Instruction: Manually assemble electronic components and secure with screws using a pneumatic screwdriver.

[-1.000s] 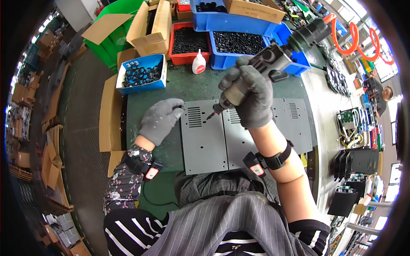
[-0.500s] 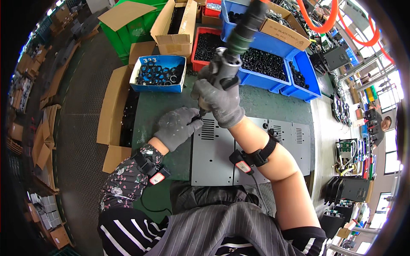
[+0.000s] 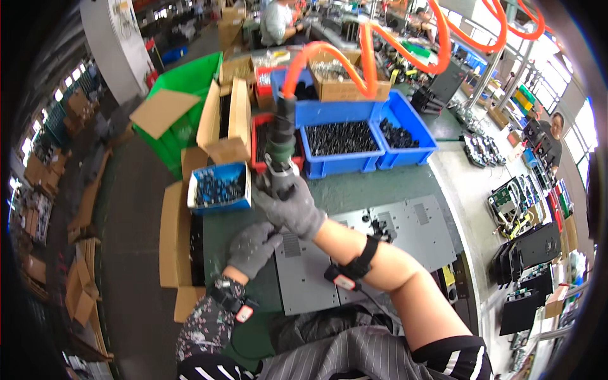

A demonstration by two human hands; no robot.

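My right hand, in a grey work glove, grips a pneumatic screwdriver with a dark grip and a silver body. The tool stands nearly upright with its bit end pointing down. Beside that lower end is my gloved left hand, its fingers pinched together at the far left corner of a flat grey metal panel. What the left fingers hold is too small and hidden to tell. A second slotted grey panel lies to the right, with small black parts on it.
Behind the hands stand a blue box of black nuts, a red bin and blue bins of black screws. An orange coiled hose rises from the tool. Open cardboard flanks the bench's left side. Other people sit farther off.
My view has tilted upward, bringing the far workshop and the orange hose into sight. Both hands stay together at the panel's corner, with the screwdriver still in the right.
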